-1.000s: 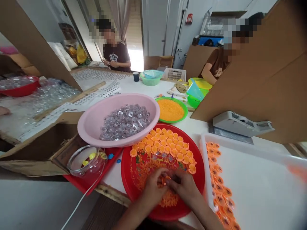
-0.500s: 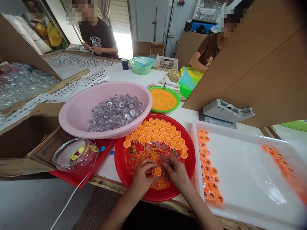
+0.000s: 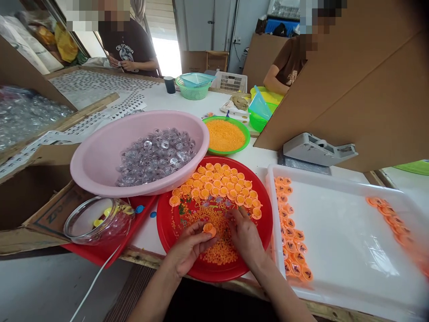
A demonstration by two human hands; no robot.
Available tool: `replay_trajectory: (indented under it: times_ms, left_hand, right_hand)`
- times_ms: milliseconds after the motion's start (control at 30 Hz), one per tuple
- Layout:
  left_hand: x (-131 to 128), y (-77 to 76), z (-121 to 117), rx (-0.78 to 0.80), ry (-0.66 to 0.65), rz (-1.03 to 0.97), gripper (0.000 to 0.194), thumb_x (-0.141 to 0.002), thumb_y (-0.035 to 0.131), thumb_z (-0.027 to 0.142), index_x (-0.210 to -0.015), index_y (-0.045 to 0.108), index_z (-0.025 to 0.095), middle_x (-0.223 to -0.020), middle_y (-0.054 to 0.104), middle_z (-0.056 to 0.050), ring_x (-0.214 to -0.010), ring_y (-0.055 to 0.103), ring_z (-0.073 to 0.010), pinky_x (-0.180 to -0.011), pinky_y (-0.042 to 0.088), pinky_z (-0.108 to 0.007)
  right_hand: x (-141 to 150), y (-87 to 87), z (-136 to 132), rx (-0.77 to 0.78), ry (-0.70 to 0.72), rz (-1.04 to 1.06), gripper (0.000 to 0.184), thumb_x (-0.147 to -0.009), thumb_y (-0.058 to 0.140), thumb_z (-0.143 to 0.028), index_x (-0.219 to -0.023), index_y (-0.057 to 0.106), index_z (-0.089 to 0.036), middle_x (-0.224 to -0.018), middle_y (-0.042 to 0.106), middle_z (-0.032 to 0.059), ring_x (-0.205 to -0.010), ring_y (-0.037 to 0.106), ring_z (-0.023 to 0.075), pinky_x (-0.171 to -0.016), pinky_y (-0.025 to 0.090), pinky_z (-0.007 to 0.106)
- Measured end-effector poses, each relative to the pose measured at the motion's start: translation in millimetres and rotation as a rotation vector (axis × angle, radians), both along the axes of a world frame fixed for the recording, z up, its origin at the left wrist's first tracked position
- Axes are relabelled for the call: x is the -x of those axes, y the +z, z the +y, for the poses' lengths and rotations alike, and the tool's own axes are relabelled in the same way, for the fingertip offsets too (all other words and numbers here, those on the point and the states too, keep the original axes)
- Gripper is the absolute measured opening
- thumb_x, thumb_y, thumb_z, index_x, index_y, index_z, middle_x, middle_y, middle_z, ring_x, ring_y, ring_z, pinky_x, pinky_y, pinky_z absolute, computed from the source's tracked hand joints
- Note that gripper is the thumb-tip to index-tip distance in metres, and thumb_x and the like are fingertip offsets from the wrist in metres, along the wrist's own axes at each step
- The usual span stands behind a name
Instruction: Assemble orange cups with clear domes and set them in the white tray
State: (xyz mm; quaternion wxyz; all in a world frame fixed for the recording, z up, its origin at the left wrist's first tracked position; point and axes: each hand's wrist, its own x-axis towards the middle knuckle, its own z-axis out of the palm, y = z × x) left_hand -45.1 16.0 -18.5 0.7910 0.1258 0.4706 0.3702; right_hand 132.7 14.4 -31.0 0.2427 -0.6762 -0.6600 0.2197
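Note:
My left hand (image 3: 189, 246) is closed on a small round orange plastic cup (image 3: 209, 229), pinched between thumb and fingers and tilted. My right hand (image 3: 246, 235) is apart from it on the right, fingers curled down over the loose orange beads (image 3: 219, 252). Its fingertips are partly hidden, and what they hold I cannot make out. Both hands are above the round red tray (image 3: 166, 241). Many similar orange cups (image 3: 217, 183) are spread along the tray's far half.
Left of the red tray are a pink basin (image 3: 94, 156) of clear round pieces, a glass bowl (image 3: 77, 228) and a cardboard box (image 3: 20, 232). Behind lies a green bowl of orange beads (image 3: 226, 136). A white tray (image 3: 335, 232) holds rows of finished-looking orange discs. Two people sit across the table.
My left hand has moved slightly left and up, tilting the orange cup. My right hand has drawn away from it to the right. The whole view has shifted a little.

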Motion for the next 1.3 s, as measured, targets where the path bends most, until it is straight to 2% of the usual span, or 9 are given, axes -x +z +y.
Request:
replay_trajectory:
  times_ms: [100,200,300,467,633,867,1033,1167,1300]
  left_hand:
    - [1,-1.7,0,-0.027,-0.026,0.048,0.023,-0.063,0.083,0.020,-0.083,0.071,0.016,-0.086,0.071,-0.003,-0.081,0.068,-0.0167,-0.078,0.058,-0.028]
    - [0,-4.4,-2,-0.069,-0.099,0.102,0.029,-0.066,0.081,0.027,-0.089,0.071,0.013,-0.081,0.071,-0.005,-0.069,0.067,-0.0149,-0.061,0.057,-0.022]
    - [-2,-5.6,-5,-0.080,-0.050,0.096,0.029,-0.069,0.079,0.030,-0.091,0.072,0.013,-0.082,0.070,-0.006,-0.071,0.067,-0.0159,-0.064,0.058,-0.025]
    - [-2,-5.7,-5,-0.101,-0.004,0.058,0.028,-0.072,0.076,0.034,-0.092,0.074,0.015,-0.103,0.070,-0.008,-0.083,0.066,-0.0181,-0.078,0.058,-0.033]
    - [-3,-3.7,-5,-0.168,-0.057,0.156,0.029,-0.069,0.077,0.034,-0.092,0.073,0.018,-0.096,0.071,-0.004,-0.083,0.068,-0.0185,-0.079,0.056,-0.032]
    - [-10,-2.4,-6,-0.268,-0.127,0.332,0.048,-0.057,0.080,0.018,-0.105,0.071,0.020,-0.105,0.073,-0.005,-0.096,0.066,-0.0208,-0.084,0.050,-0.029]
    - [-15,-16.3,-5,-0.332,-0.194,0.438,0.044,-0.060,0.076,0.021,-0.104,0.071,0.016,-0.095,0.074,-0.007,-0.087,0.067,-0.0225,-0.072,0.052,-0.029]
    - [-15,-21.7,-1,-0.535,-0.255,0.573,0.028,-0.064,0.073,0.021,-0.092,0.074,0.016,-0.096,0.072,-0.009,-0.091,0.066,-0.0246,-0.079,0.051,-0.032]
    - [-4,-23.5,0,-0.561,-0.248,0.696,0.024,-0.064,0.072,0.018,-0.088,0.074,0.017,-0.093,0.071,-0.007,-0.089,0.066,-0.0240,-0.079,0.051,-0.032]
  right_hand:
    - [8,-1.7,9,0.013,-0.037,-0.126,0.036,-0.080,0.047,-0.004,-0.111,0.059,-0.017,-0.108,0.060,0.0116,-0.084,0.063,0.0195,-0.067,0.050,0.026]
    - [10,-8.2,11,0.063,-0.025,-0.179,0.023,-0.084,0.047,-0.008,-0.095,0.064,-0.017,-0.093,0.061,0.0077,-0.069,0.061,0.0152,-0.059,0.045,0.023]
    - [7,-12.4,8,0.063,-0.006,-0.191,0.021,-0.087,0.046,-0.011,-0.087,0.066,-0.017,-0.089,0.061,0.0071,-0.068,0.060,0.0146,-0.059,0.043,0.023]
    - [-3,-13.8,2,0.016,-0.002,0.103,0.019,-0.087,0.047,-0.018,-0.084,0.065,-0.019,-0.085,0.067,0.0078,-0.076,0.063,0.0203,-0.067,0.048,0.029]
    - [-4,-13.6,-6,0.111,-0.103,0.464,0.006,-0.078,0.060,-0.025,-0.078,0.060,-0.019,-0.076,0.069,0.0043,-0.069,0.063,0.0201,-0.064,0.050,0.030]
    - [-8,-10.4,-12,0.100,-0.150,0.480,0.027,-0.081,0.060,-0.036,-0.063,0.051,-0.019,-0.059,0.055,-0.0015,-0.055,0.049,0.0133,-0.052,0.039,0.024]
    - [-3,5.6,-19,0.109,-0.012,0.497,0.011,-0.084,0.056,-0.024,-0.090,0.062,-0.018,-0.065,0.058,-0.0020,-0.057,0.052,0.0130,-0.054,0.043,0.023]
    - [2,17.1,-28,0.054,0.280,0.461,0.030,-0.087,0.047,-0.013,-0.106,0.067,-0.025,-0.090,0.068,0.0027,-0.085,0.063,0.0170,-0.078,0.050,0.029]
    - [-7,8.4,-28,0.025,0.120,0.378,0.035,-0.088,0.044,-0.012,-0.112,0.067,-0.026,-0.100,0.069,0.0052,-0.088,0.064,0.0188,-0.080,0.052,0.032]
